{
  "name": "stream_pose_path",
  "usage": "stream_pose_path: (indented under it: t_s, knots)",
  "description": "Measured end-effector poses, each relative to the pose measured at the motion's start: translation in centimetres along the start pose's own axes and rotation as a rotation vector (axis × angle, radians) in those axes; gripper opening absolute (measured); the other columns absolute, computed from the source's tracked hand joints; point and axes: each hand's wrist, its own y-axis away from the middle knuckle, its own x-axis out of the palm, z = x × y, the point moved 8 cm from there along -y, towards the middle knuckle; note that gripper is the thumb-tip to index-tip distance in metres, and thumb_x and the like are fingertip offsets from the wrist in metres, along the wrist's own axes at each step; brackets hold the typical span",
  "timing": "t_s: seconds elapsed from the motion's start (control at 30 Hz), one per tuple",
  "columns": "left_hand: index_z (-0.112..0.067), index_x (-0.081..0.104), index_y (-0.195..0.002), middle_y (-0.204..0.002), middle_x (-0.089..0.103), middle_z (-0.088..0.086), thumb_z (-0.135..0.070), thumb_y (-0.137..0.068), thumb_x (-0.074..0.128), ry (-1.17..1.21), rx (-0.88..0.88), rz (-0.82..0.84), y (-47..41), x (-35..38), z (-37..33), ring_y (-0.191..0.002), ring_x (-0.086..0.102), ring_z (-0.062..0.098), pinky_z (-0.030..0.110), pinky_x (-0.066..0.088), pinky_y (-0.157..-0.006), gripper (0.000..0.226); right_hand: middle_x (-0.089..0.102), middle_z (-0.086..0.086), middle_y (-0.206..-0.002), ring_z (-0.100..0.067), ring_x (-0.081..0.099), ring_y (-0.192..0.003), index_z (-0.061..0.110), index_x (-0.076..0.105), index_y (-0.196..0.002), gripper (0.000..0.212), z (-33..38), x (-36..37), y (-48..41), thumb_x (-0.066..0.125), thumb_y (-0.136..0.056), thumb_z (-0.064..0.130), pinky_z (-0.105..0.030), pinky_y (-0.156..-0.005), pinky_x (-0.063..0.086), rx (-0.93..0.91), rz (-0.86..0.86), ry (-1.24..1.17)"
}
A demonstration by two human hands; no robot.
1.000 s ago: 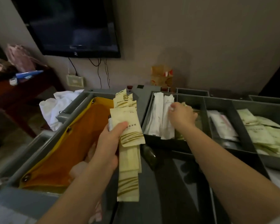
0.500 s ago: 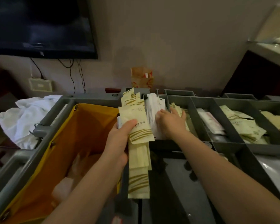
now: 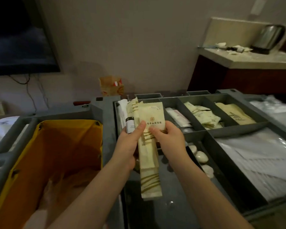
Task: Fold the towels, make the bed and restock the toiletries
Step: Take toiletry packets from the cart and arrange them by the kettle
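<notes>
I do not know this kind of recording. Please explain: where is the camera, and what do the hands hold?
There is no machine: these are a person's two bare hands. The camera sits on the person's head and looks forward and down, so the arms enter from below. The left hand holds a bundle of cream packets and a small bottle; the right hand pinches the front packet. Below stands a grey cart with compartments: loose packets, white oval pieces, perhaps soaps, and a yellow bag on the left. A kettle stands on the counter behind.
</notes>
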Motion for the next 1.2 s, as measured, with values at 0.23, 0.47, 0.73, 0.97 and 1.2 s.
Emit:
stream_pose_path:
  t_s: [0.23, 0.47, 0.73, 0.97, 1.2]
  knots:
    - [-0.015, 0.056, -0.12, -0.094, 0.073, 0.006, -0.013, -0.083, 0.069, -0.114, 0.04, -0.014, -2.0, 4.9, 2.1, -0.077, 0.072, 0.019, 0.032, 0.056, -0.057, 0.039, 0.068, 0.001, -0.093, -0.01, 0.066, -0.079, 0.024, 0.063, -0.093, 0.011, -1.9, -6.7, -4.2, 0.052, -0.096, 0.022, -0.023, -0.065, 0.054, 0.108, 0.021, 0.061]
    - [-0.018, 0.052, -0.125, -0.103, 0.07, 0.008, -0.018, -0.082, 0.071, -0.107, 0.029, -0.09, -4.0, 11.5, 5.1, -0.092, 0.069, 0.024, 0.045, 0.057, -0.077, 0.047, 0.066, 0.002, -0.096, -0.01, 0.066, -0.083, 0.021, 0.055, -0.119, 0.028, -2.5, -15.3, -9.0, 0.057, -0.093, 0.031, -0.027, -0.073, 0.057, 0.119, 0.064, -0.083]
    - [-0.015, 0.054, -0.121, -0.105, 0.066, 0.01, -0.017, -0.083, 0.07, -0.089, 0.066, -0.24, -4.0, 13.8, 6.7, -0.093, 0.065, 0.025, 0.04, 0.055, -0.069, 0.041, 0.065, -0.003, -0.11, -0.016, 0.066, -0.091, 0.021, 0.049, -0.122, 0.039, -5.8, -22.0, -14.1, 0.067, -0.087, 0.021, -0.031, -0.071, 0.057, 0.05, -0.14, -0.067]
    - [-0.015, 0.054, -0.124, -0.106, 0.067, 0.009, -0.017, -0.083, 0.069, -0.046, 0.123, -0.326, -2.3, 11.3, 5.4, -0.092, 0.066, 0.024, 0.042, 0.056, -0.073, 0.043, 0.046, -0.01, -0.137, -0.027, 0.044, -0.124, 0.015, 0.041, -0.138, 0.055, -6.2, -20.9, -15.0, 0.054, -0.092, 0.042, -0.044, -0.099, 0.043, -0.032, -0.178, 0.493]
    - [-0.018, 0.056, -0.12, -0.105, 0.069, 0.008, -0.015, -0.084, 0.069, -0.025, 0.219, -0.377, -1.3, 7.2, 2.6, -0.092, 0.068, 0.026, 0.042, 0.057, -0.067, 0.038, 0.049, 0.017, -0.114, -0.001, 0.051, -0.099, 0.033, 0.041, -0.136, 0.065, -0.8, -5.9, -5.3, 0.072, -0.079, 0.039, -0.014, -0.07, 0.045, -0.188, 0.514, 0.257]
